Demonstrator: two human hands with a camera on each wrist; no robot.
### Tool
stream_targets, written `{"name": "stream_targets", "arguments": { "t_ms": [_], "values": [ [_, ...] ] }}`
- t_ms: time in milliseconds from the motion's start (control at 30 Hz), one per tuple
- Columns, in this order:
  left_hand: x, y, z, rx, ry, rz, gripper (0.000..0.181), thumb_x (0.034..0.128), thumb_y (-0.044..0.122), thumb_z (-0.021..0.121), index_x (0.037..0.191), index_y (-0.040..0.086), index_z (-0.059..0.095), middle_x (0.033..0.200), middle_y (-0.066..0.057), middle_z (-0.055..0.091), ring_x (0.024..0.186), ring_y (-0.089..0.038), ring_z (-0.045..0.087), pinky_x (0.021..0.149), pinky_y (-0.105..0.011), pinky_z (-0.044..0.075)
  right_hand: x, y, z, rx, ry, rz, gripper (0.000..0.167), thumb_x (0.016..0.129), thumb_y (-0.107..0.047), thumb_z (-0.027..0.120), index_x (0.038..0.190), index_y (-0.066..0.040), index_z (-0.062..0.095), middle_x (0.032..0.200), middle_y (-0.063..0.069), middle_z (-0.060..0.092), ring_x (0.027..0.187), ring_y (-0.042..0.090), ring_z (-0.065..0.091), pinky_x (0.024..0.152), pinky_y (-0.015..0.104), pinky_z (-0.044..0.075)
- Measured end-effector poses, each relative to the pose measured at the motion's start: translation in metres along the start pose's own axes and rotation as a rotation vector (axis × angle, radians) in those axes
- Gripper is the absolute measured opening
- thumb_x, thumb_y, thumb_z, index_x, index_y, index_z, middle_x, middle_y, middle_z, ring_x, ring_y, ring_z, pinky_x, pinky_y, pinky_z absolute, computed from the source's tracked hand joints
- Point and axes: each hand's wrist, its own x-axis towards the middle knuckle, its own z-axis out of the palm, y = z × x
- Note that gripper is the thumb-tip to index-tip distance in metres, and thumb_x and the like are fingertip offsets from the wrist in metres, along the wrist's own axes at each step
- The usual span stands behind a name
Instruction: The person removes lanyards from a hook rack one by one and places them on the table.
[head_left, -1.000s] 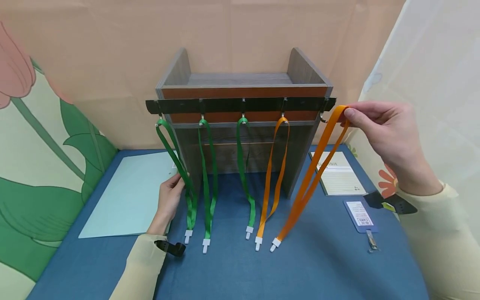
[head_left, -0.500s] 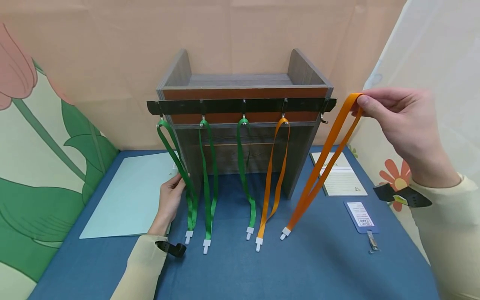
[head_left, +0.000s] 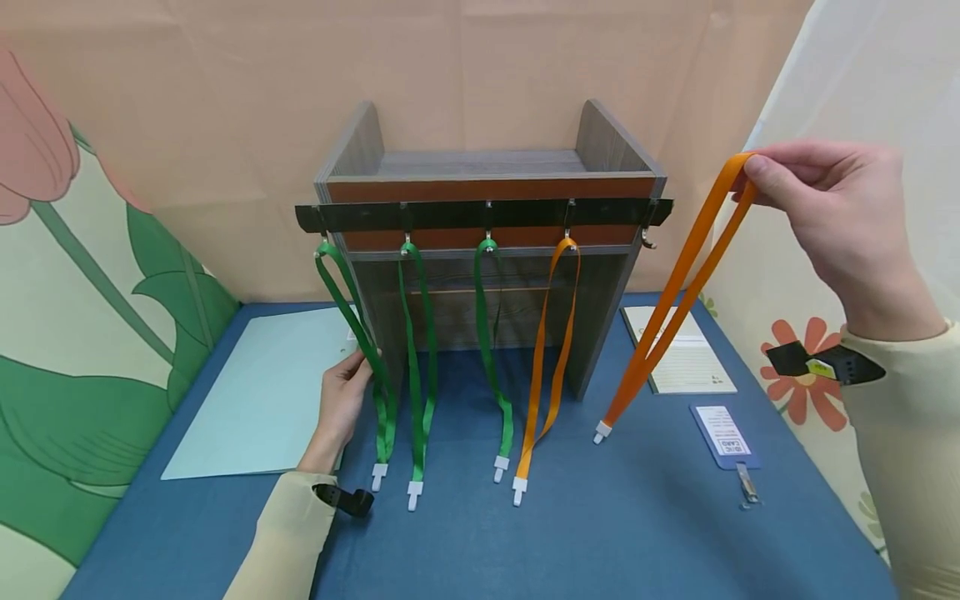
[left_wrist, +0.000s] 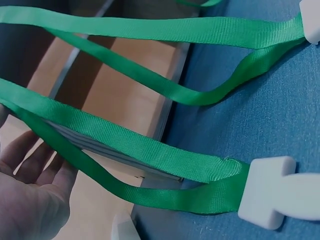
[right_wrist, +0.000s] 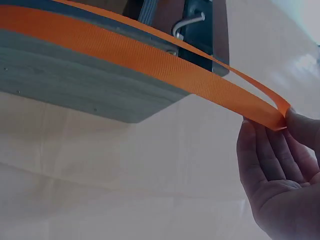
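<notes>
In the head view, my right hand [head_left: 847,217] pinches the top of an orange lanyard's loop [head_left: 686,283] between thumb and fingers. Its white clip hangs above the table, and the right wrist view shows the orange strap [right_wrist: 150,60] running up to the thumb. My left hand [head_left: 341,400] holds the left side panel of a grey wooden shelf [head_left: 600,317], behind a hanging green lanyard [head_left: 363,350]; its fingers [left_wrist: 35,165] lie along the panel. Two more green lanyards [head_left: 418,358] [head_left: 487,350] and another orange lanyard [head_left: 551,350] hang from hooks on the black rail [head_left: 450,217].
The rail's rightmost hook [head_left: 648,240] is bare. On the blue-covered table [head_left: 465,542] lie a pale blue folder [head_left: 255,392] at left, a notepad [head_left: 690,358] at right, and an ID card holder [head_left: 723,433] with a metal clip.
My right hand has moved up and to the right with the orange lanyard, away from the rail's end, and its white clip has risen. The left hand stays at the shelf.
</notes>
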Motion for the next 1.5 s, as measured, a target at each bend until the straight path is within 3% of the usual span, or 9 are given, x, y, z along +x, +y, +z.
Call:
{"name": "stream_targets", "arguments": {
  "t_ms": [367, 533, 767, 967, 1200, 1500],
  "values": [
    [-0.001, 0.002, 0.0, 0.006, 0.009, -0.015, 0.035, 0.0961, 0.025, 0.06, 0.121, 0.001, 0.065, 0.101, -0.007, 0.068, 0.088, -0.014, 0.058, 0.078, -0.029, 0.047, 0.03, 0.005, -0.014, 0.029, 0.076, 0.007, 0.028, 0.079, -0.002, 0.075, 0.102, 0.014, 0.068, 0.09, 0.012, 0.07, 0.081, 0.019, 0.067, 0.075, 0.02, 0.049],
    [-0.002, 0.002, 0.0, -0.001, 0.006, -0.013, 0.035, 0.0965, 0.024, 0.059, 0.123, 0.002, 0.064, 0.105, -0.002, 0.068, 0.092, -0.013, 0.058, 0.079, -0.026, 0.047, 0.04, 0.01, -0.02, 0.04, 0.121, 0.028, 0.031, 0.077, -0.006, 0.076, 0.101, 0.012, 0.069, 0.091, 0.012, 0.07, 0.083, 0.018, 0.067, 0.075, 0.019, 0.048],
    [-0.001, -0.001, 0.0, 0.015, 0.013, -0.005, 0.037, 0.0956, 0.029, 0.06, 0.123, 0.003, 0.065, 0.106, -0.002, 0.068, 0.092, -0.016, 0.058, 0.077, -0.024, 0.046, 0.057, 0.023, -0.029, -0.031, 0.184, 0.062, 0.032, 0.076, -0.012, 0.078, 0.1, 0.008, 0.071, 0.09, 0.009, 0.071, 0.082, 0.015, 0.068, 0.075, 0.018, 0.048],
    [-0.001, -0.001, 0.0, 0.013, 0.016, 0.001, 0.039, 0.0945, 0.031, 0.062, 0.122, 0.003, 0.065, 0.105, -0.005, 0.068, 0.091, -0.015, 0.059, 0.076, -0.024, 0.047, 0.07, 0.035, -0.037, 0.007, 0.234, 0.085, 0.034, 0.073, -0.013, 0.081, 0.099, 0.008, 0.071, 0.088, 0.009, 0.071, 0.08, 0.016, 0.068, 0.075, 0.019, 0.048],
    [-0.003, -0.001, 0.001, 0.029, 0.012, -0.006, 0.038, 0.0952, 0.029, 0.061, 0.12, 0.001, 0.066, 0.103, -0.006, 0.068, 0.09, -0.016, 0.058, 0.076, -0.025, 0.046, 0.071, 0.039, -0.043, -0.037, 0.277, 0.098, 0.034, 0.074, -0.016, 0.08, 0.099, 0.005, 0.072, 0.088, 0.007, 0.071, 0.081, 0.016, 0.067, 0.078, 0.019, 0.048],
    [-0.004, 0.0, 0.002, 0.039, 0.011, -0.004, 0.037, 0.0952, 0.03, 0.061, 0.12, 0.003, 0.066, 0.102, -0.004, 0.068, 0.091, -0.016, 0.058, 0.077, -0.024, 0.046, 0.062, 0.052, -0.036, -0.078, 0.217, 0.153, 0.03, 0.077, -0.013, 0.078, 0.102, 0.004, 0.073, 0.085, 0.004, 0.071, 0.079, 0.014, 0.067, 0.077, 0.018, 0.048]
  ]
}}
